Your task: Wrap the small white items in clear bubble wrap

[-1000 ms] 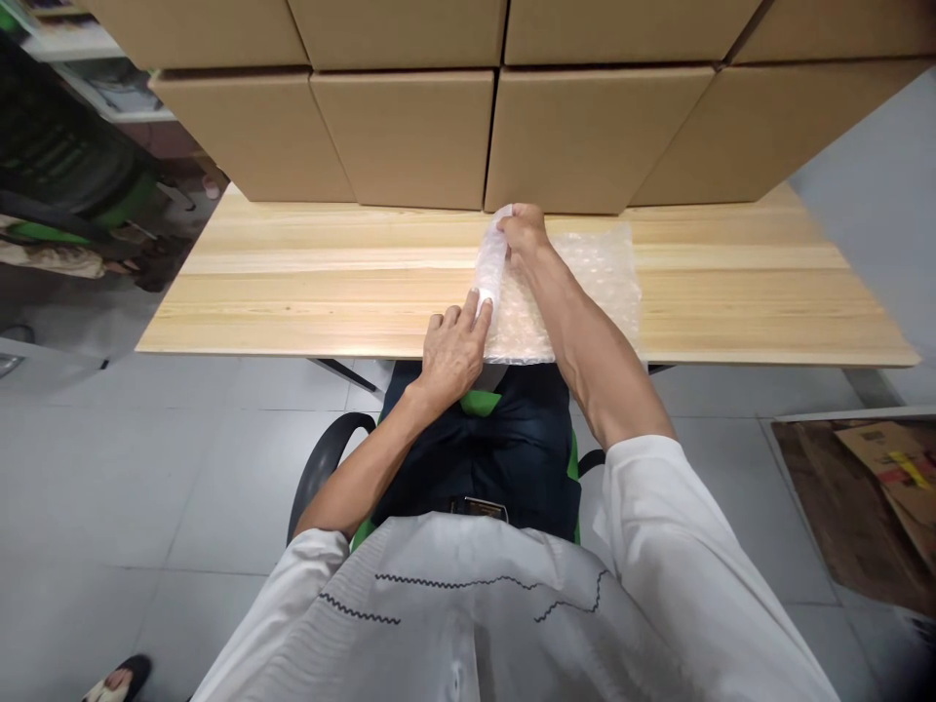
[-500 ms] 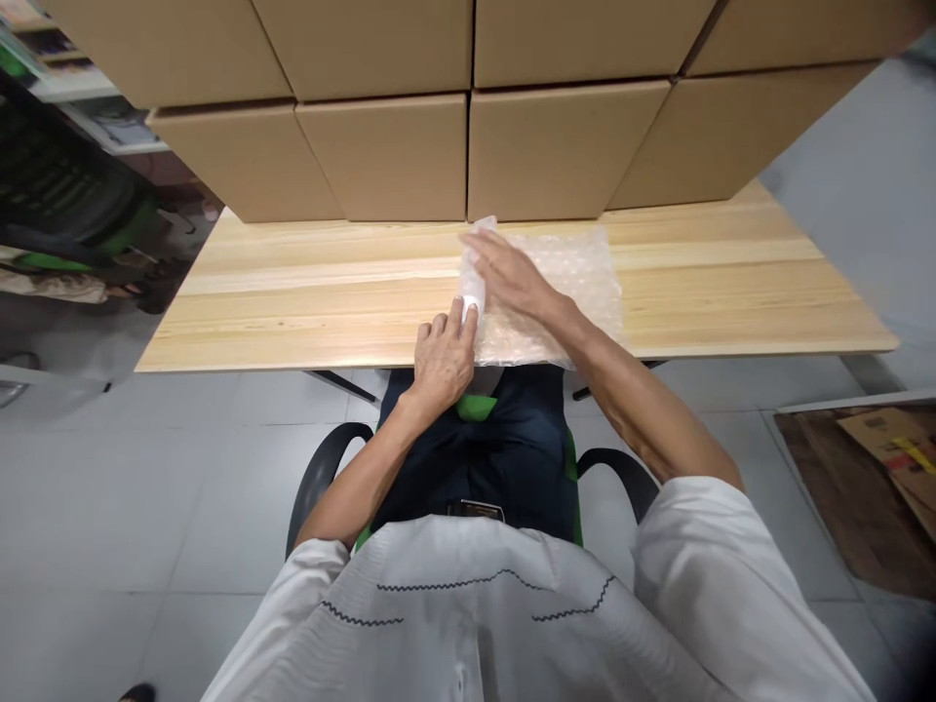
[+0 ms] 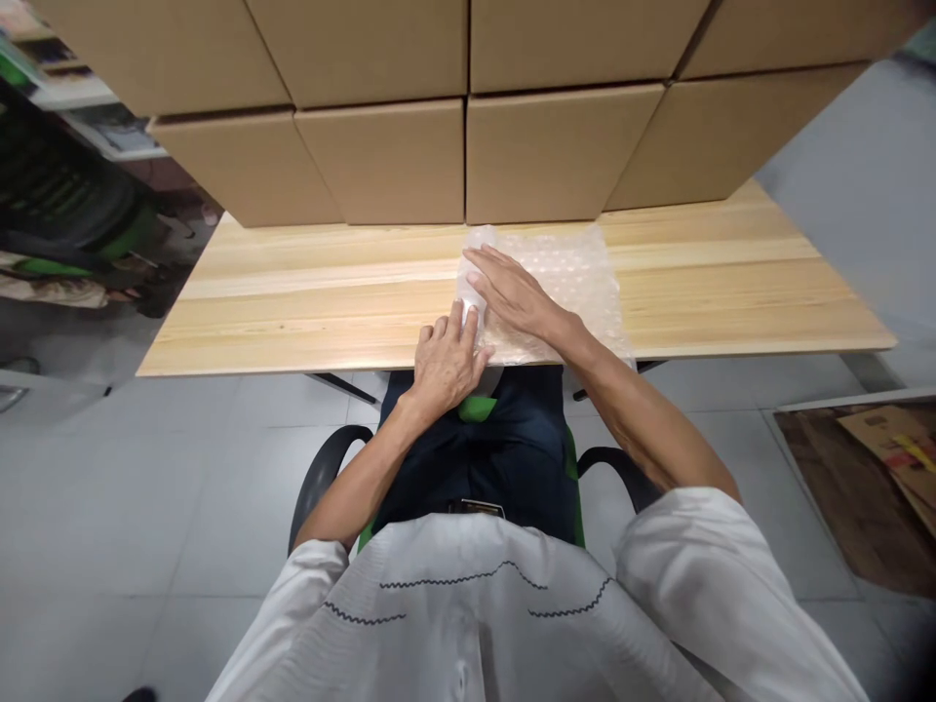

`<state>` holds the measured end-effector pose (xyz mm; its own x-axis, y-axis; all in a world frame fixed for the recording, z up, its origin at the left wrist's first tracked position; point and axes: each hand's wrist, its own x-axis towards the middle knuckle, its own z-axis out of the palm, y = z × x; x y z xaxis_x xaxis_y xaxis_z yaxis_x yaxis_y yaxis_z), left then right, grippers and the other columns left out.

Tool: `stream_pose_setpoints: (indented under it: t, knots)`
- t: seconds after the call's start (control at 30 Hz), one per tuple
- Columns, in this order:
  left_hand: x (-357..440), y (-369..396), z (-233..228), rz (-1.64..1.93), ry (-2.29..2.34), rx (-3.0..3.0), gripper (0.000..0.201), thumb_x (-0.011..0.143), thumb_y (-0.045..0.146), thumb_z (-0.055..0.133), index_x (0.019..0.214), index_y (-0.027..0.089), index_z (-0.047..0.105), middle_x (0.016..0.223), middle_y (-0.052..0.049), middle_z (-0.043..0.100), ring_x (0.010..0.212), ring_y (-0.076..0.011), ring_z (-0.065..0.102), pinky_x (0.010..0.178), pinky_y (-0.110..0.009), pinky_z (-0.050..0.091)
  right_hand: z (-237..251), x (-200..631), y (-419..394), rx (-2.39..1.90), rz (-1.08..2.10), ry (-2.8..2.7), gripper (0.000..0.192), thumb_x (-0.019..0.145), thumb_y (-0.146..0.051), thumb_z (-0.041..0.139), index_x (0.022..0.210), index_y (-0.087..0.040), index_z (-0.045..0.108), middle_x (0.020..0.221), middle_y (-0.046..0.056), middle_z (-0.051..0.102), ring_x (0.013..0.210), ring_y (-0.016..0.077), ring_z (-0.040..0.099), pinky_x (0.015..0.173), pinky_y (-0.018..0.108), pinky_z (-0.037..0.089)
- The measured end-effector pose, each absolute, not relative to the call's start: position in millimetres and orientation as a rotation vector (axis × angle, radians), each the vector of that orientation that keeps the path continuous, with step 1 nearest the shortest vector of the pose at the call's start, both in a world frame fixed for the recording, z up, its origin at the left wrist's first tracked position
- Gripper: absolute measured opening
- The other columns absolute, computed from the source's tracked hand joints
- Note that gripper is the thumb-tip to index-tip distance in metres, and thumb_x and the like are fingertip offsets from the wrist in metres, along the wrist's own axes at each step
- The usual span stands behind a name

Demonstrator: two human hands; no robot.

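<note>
A sheet of clear bubble wrap (image 3: 577,278) lies on the wooden table in front of me. Its left part is folded over something white (image 3: 472,291), mostly covered, whose kind I cannot make out. My left hand (image 3: 448,359) rests at the near left corner, fingertips pressing on the white part and thumb out to the right. My right hand (image 3: 516,292) lies flat across the fold farther back, its fingers stretched out toward the left. Neither hand is closed round anything.
Large cardboard boxes (image 3: 537,156) stand stacked in two visible rows along the table's far side. Bare wood of the table (image 3: 329,292) shows left of the wrap. A black and green chair (image 3: 80,195) is at the left, and flat cardboard (image 3: 896,448) lies low at the right.
My right hand has come down slightly toward me and now lies flat on the wrap. My left thumb has spread out to the right. The wrap's folded left edge looks flatter.
</note>
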<state>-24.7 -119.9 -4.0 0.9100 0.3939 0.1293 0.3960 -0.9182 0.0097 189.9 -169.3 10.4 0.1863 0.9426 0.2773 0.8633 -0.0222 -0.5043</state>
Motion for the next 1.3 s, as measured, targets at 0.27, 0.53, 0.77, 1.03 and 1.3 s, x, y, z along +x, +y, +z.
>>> stream_pose_setpoints:
  t: [0.27, 0.53, 0.77, 1.03, 1.3]
  knots:
    - [-32, -92, 23, 0.119, -0.345, -3.085, 0.115, 0.101, 0.057, 0.089, 0.188, 0.009, 0.031, 0.194, -0.035, 0.030, 0.161, -0.0502, 0.057, 0.126, -0.057, 0.049, -19, 158, -265, -1.883, 0.214, -1.831, 0.075, 0.120, -0.052, 0.045, 0.188, -0.021, 0.044, 0.190, 0.019, 0.049, 0.178, 0.0367, 0.048, 0.147, 0.067, 0.042]
    - [-31, -55, 52, 0.334, -0.006, -2.952, 0.105, 0.100, 0.044, 0.087, 0.188, 0.021, 0.034, 0.187, -0.027, 0.044, 0.150, -0.0453, 0.065, 0.123, -0.051, 0.048, -28, 170, -280, -1.883, 0.106, -1.975, 0.060, 0.114, -0.039, 0.064, 0.172, -0.025, 0.068, 0.183, 0.015, 0.058, 0.176, 0.0367, 0.051, 0.147, 0.065, 0.044]
    - [-20, -46, 56, 0.304, 0.117, -3.063, 0.087, 0.103, 0.045, 0.079, 0.183, 0.026, 0.049, 0.172, -0.023, 0.058, 0.151, -0.0451, 0.060, 0.127, -0.054, 0.043, -26, 188, -303, -1.883, 0.137, -1.896, 0.052, 0.116, -0.037, 0.050, 0.158, -0.035, 0.080, 0.171, 0.007, 0.072, 0.169, 0.0361, 0.060, 0.143, 0.071, 0.048]
    - [-13, -42, 51, 0.184, 0.196, -3.112, 0.070, 0.110, 0.039, 0.062, 0.178, 0.023, 0.058, 0.164, -0.023, 0.062, 0.148, -0.0436, 0.059, 0.126, -0.056, 0.044, -10, 138, -290, -1.948, 0.022, -1.896, 0.066, 0.116, -0.058, 0.061, 0.171, -0.022, 0.069, 0.180, 0.021, 0.061, 0.165, 0.0465, 0.061, 0.138, 0.067, 0.053]
    - [3, -35, 40, -0.036, 0.276, -3.078, 0.054, 0.109, 0.020, 0.054, 0.160, 0.022, 0.073, 0.141, -0.022, 0.071, 0.127, -0.0395, 0.069, 0.107, -0.054, 0.053, -24, 99, -253, -2.105, -0.385, -1.821, 0.041, 0.111, -0.021, 0.068, 0.149, -0.008, 0.074, 0.153, 0.029, 0.076, 0.128, 0.0421, 0.074, 0.109, 0.057, 0.065]
